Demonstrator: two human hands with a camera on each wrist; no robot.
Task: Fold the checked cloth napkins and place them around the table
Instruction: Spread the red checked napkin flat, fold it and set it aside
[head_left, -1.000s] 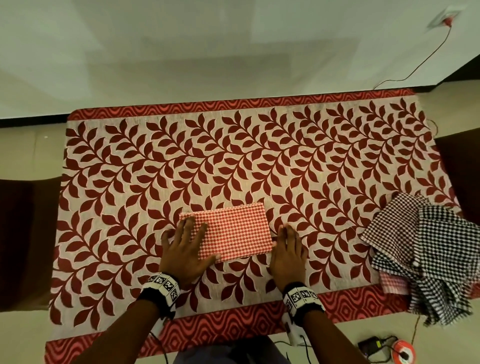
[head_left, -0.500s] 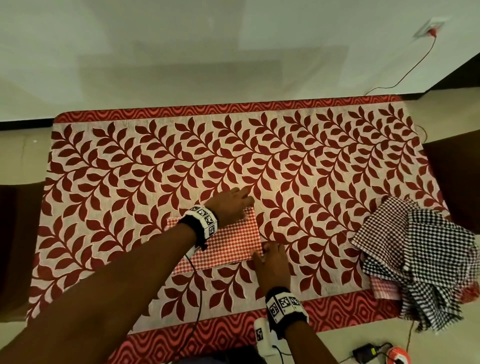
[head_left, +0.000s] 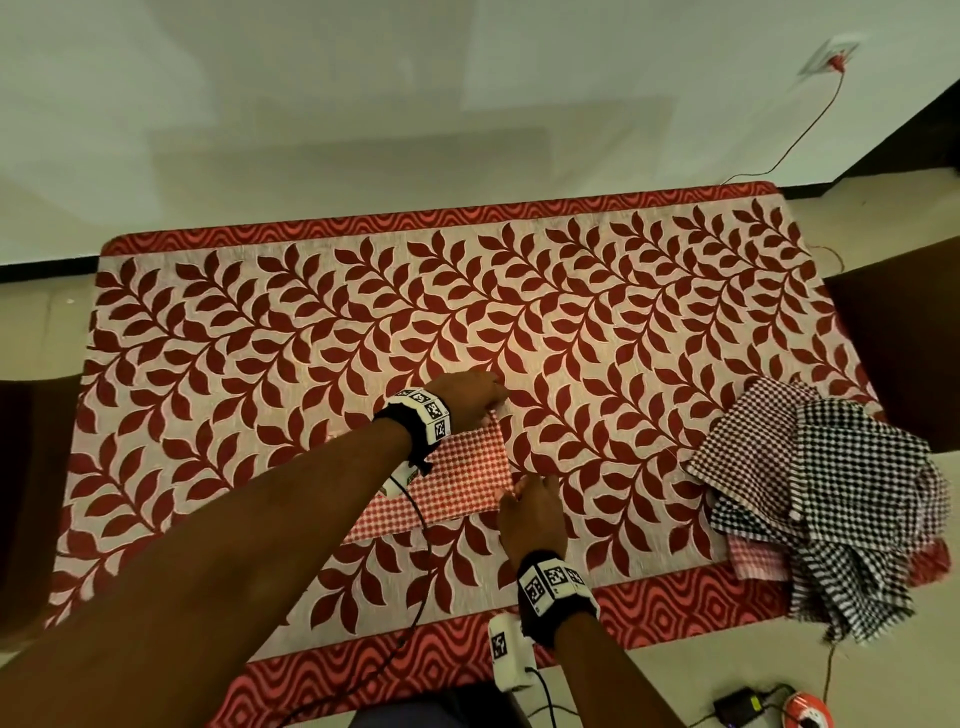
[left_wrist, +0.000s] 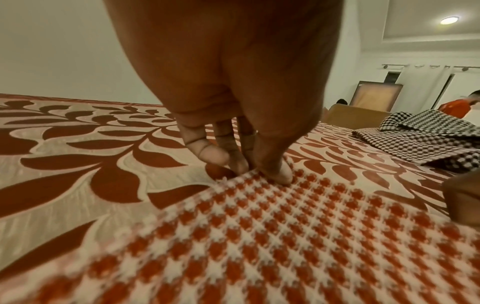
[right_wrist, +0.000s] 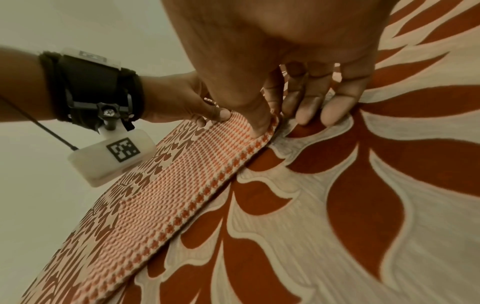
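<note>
A red checked napkin (head_left: 462, 483), folded into a rectangle, lies flat on the leaf-patterned tablecloth (head_left: 260, 364) near the front edge. My left hand (head_left: 496, 402) reaches across it and pinches its far right corner; the left wrist view shows the thumb and fingertips (left_wrist: 275, 174) closed on the napkin (left_wrist: 259, 236). My right hand (head_left: 522, 486) pinches the near right corner, with the thumb (right_wrist: 259, 127) on top of the napkin (right_wrist: 168, 185) and the other fingers at its edge. A loose pile of dark checked napkins (head_left: 831, 493) sits at the table's right end.
Dark chairs stand at the left end (head_left: 26, 493) and right end (head_left: 904, 338) of the table. A charger and cable (head_left: 748, 704) lie on the floor at the front right. A person in orange (left_wrist: 459, 107) is far off in the room.
My left hand left the napkin's left side and crossed over to its far right corner. My right hand shifted from the table beside the napkin onto its near right corner.
</note>
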